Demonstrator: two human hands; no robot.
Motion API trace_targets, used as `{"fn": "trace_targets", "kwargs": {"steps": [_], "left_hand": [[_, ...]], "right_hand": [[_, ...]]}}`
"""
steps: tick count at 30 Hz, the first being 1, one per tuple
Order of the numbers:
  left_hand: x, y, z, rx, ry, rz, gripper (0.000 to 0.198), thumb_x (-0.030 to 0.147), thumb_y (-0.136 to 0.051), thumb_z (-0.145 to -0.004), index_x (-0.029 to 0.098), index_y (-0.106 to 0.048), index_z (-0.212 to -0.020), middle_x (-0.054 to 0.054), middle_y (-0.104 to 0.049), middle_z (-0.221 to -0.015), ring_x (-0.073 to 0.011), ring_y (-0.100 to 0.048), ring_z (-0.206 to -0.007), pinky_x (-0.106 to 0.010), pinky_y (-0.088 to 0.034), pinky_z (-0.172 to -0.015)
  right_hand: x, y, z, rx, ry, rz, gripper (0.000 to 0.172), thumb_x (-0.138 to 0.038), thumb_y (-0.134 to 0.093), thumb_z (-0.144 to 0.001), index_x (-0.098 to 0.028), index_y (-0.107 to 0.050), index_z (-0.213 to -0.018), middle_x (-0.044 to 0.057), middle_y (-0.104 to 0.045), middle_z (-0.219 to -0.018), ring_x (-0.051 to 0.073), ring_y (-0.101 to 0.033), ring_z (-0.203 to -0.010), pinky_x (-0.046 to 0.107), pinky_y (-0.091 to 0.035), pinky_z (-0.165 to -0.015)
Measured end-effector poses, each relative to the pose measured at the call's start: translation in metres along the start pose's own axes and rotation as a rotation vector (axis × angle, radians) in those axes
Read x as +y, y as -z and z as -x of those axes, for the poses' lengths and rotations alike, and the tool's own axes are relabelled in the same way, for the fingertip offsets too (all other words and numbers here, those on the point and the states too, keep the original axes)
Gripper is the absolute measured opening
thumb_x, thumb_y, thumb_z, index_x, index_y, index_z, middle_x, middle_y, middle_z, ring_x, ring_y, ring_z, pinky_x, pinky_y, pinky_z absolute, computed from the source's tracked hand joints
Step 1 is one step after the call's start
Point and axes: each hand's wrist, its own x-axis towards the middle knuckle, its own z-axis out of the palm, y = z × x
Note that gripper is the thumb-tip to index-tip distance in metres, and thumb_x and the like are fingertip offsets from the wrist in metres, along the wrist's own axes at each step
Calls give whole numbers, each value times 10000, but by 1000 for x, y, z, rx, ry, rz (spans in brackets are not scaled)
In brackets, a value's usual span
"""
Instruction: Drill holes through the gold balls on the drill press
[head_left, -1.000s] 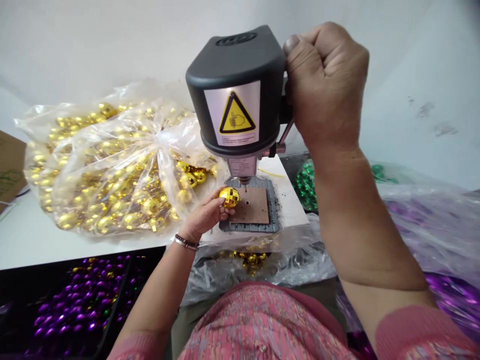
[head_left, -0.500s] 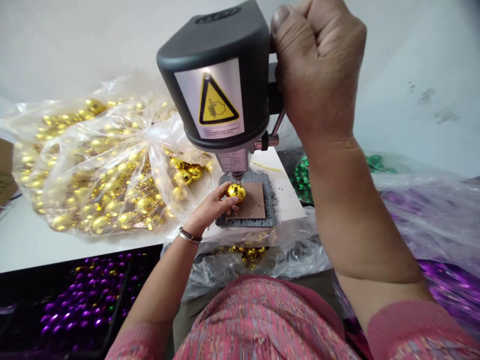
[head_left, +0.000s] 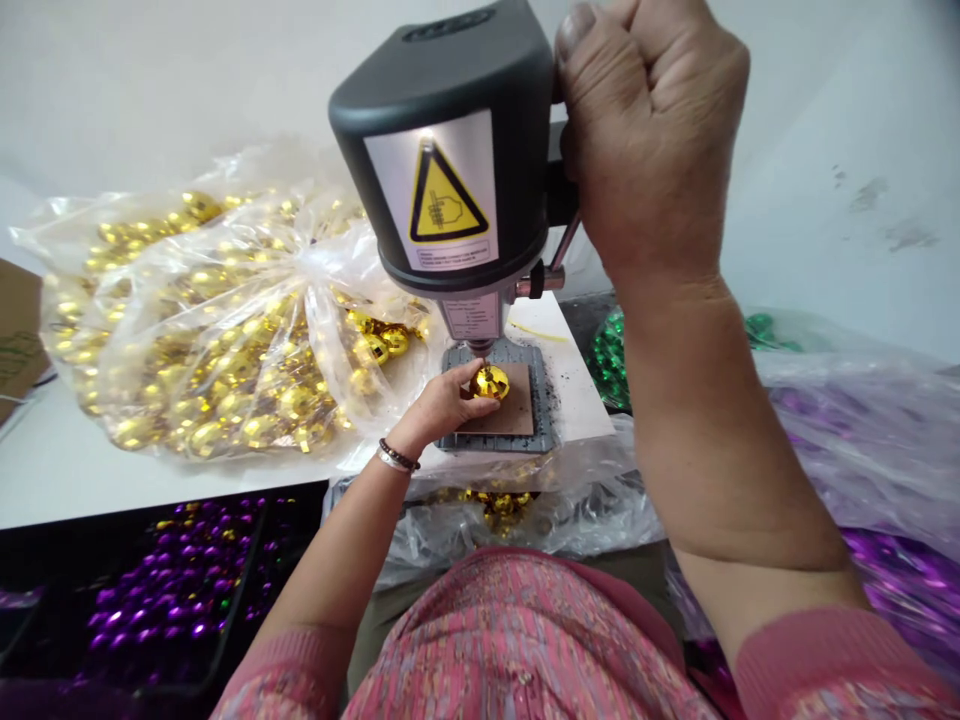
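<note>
My left hand point(head_left: 444, 405) pinches a shiny gold faceted ball point(head_left: 492, 382) between thumb and fingers. The ball is directly below the chuck of a small bench drill press point(head_left: 450, 150), over a brown board point(head_left: 517, 410) on the grey base plate point(head_left: 546, 435). Whether the bit touches the ball is too small to tell. High at the right, my right hand point(head_left: 652, 130) is closed around the press's feed lever point(head_left: 566, 240). Most of that lever is hidden behind the fist.
A clear bag of gold balls point(head_left: 202, 340) lies left of the press. Purple beads point(head_left: 172, 570) fill a black tray at lower left. More gold beads point(head_left: 506, 505) rest in plastic in front; green beads point(head_left: 609, 360) and a purple-filled bag point(head_left: 862, 430) lie at right.
My left hand has shifted the gold ball a little to the right, under the chuck, and its grip has turned slightly. My right hand stays on the lever. The view has shifted slightly.
</note>
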Motion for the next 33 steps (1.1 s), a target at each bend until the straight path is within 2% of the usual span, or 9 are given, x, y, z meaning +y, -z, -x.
{"fn": "trace_targets", "kwargs": {"steps": [4, 6, 9, 10, 13, 15, 17, 21, 33], "left_hand": [[-6, -2, 0, 33, -30, 23, 726, 275, -844, -665, 117, -645, -1345, -22, -680, -778, -174, -620, -745, -264, -501, -719], [-8, -3, 1, 44, -31, 1, 723, 282, -846, -664, 123, -650, -1341, -31, -701, -823, -175, -628, -767, -268, -510, -754], [-9, -5, 1, 39, -40, -15, 711, 278, -835, -684, 153, -641, -1357, -40, -734, -961, -162, -633, -795, -262, -518, -789], [-10, -5, 1, 39, -53, -17, 697, 272, -832, -689, 158, -645, -1351, -42, -738, -1006, -160, -635, -814, -259, -519, -805], [-13, -5, 0, 23, -104, -8, 642, 273, -819, -709, 157, -661, -1320, -45, -738, -1076, -167, -644, -878, -258, -517, -854], [-15, -5, -1, 0, -125, 4, 609, 290, -810, -721, 155, -668, -1297, -41, -739, -1069, -173, -648, -893, -262, -516, -865], [-15, -5, -1, -14, -140, 4, 583, 307, -800, -731, 157, -672, -1279, -34, -738, -1050, -176, -647, -894, -267, -515, -870], [-15, -4, 0, -16, -139, -8, 578, 333, -789, -737, 159, -666, -1274, -30, -734, -1017, -182, -639, -891, -279, -511, -875], [-14, -4, 1, -15, -147, 2, 525, 314, -787, -728, 173, -684, -1223, -1, -720, -982, -171, -636, -884, -260, -499, -865]], "right_hand": [[2, 1, 7, 19, 72, -31, 286, -269, -498, -960, -197, -369, -715, -86, -350, -627, 17, -350, -579, 188, -364, -682], [2, 5, 16, 38, 120, -6, 235, -310, -486, -966, -175, -453, -776, -70, -433, -665, 20, -411, -584, 195, -399, -687], [-2, 13, 37, 57, 220, 32, 264, -379, -456, -977, -152, -589, -1006, -6, -633, -923, 15, -498, -629, 212, -416, -662], [-3, 16, 46, 58, 243, 33, 288, -379, -454, -978, -160, -595, -1103, 10, -653, -1046, 11, -516, -648, 217, -416, -652], [-5, 24, 74, 52, 229, 44, 299, -350, -467, -976, -183, -580, -1196, 7, -657, -1162, -2, -566, -675, 216, -403, -609], [-3, 27, 91, 69, 227, 71, 295, -334, -504, -959, -212, -588, -1214, -8, -688, -1102, 2, -566, -638, 217, -421, -588], [2, 30, 104, 71, 239, 107, 299, -325, -539, -937, -266, -601, -1223, -37, -703, -934, 23, -547, -580, 237, -451, -576], [12, 30, 120, 75, 232, 183, 289, -328, -547, -924, -374, -619, -1200, -65, -620, -693, 70, -534, -544, 280, -510, -610], [27, 22, 137, 183, 315, 188, 342, -237, -614, -888, -345, -635, -1211, -41, -725, -851, 77, -626, -630, 260, -542, -653]]}}
